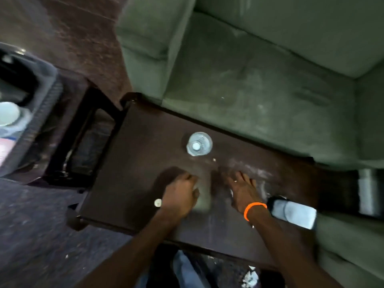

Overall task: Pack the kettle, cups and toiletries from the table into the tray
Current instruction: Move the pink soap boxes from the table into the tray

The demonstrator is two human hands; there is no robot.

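Resting on the dark table [128, 163], a clear glass [199, 144] is seen upright, just beyond both hands. The left hand [180, 196] is curled around the near edge of a blurred greenish pad [202, 192] lying on the table; how firmly it is gripped cannot be told. The right hand [242, 187], an orange band [254, 209] on its wrist, is spread flat with fingers apart, holding nothing. The tray [41, 113], with a white cup [8, 113] inside, is set well left of the table. A small white disc [157, 203] lies on the table, just left of the left wrist.
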